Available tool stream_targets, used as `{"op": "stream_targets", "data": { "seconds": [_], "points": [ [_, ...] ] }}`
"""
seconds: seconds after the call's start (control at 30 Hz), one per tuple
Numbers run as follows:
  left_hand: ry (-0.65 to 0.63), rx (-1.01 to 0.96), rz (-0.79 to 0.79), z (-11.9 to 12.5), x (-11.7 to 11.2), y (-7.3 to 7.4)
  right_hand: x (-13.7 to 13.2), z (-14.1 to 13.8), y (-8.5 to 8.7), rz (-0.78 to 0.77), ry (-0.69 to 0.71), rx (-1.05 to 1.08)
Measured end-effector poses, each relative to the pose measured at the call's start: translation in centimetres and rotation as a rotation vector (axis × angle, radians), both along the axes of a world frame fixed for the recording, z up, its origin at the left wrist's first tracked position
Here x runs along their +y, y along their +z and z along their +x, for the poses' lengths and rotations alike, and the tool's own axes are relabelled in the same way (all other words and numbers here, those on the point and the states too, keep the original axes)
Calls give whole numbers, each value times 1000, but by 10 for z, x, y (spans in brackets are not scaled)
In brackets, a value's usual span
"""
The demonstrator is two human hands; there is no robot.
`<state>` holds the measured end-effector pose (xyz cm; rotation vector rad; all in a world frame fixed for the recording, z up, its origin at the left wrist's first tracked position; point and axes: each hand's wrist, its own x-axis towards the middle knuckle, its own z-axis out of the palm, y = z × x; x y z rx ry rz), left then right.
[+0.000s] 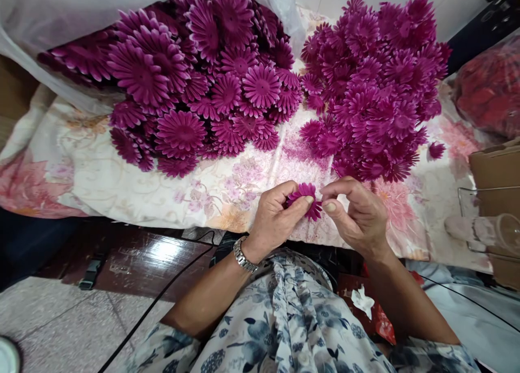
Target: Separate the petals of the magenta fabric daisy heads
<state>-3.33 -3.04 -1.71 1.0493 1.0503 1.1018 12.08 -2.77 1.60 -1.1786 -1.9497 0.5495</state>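
Observation:
In the head view, my left hand [280, 216] pinches a small purple artificial flower [309, 210] between thumb and fingers, above the table's front edge. The thumb lies across the flower's face, and petals fan out around it. My right hand [357, 210] is beside the flower's right edge, its index finger and thumb curled towards each other in a pinch. Whether a petal or something small is between those fingertips is too fine to make out. Behind my hands lies a heap of small purple flower heads [365, 91], and left of it a heap of larger ones [182, 129].
A floral cloth [122, 194] covers the table. The larger flowers spill from a white plastic bag [24, 53]. At the right are a bag of red pieces [489, 88], a cardboard box [495, 172] and a clear plastic cup [507, 233]. A black cable [162, 291] runs below left.

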Motion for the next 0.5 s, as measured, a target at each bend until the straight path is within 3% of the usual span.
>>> {"op": "stream_targets", "data": {
  "seconds": [0.13, 0.3, 0.4, 0.5],
  "points": [
    [36, -19, 12, 1, 0, -2, 1, -3, -1, 6, 27, -30],
    [-47, 60, 69, -2, 1, 0, 0, -1, -4, -57, 3, 69],
    [-92, 63, 92, -2, 1, 2, 1, -2, -7, -233, 30, 185],
    [-131, -59, 17, -2, 1, 1, 5, -3, -11, -423, 61, 360]
  ]
}}
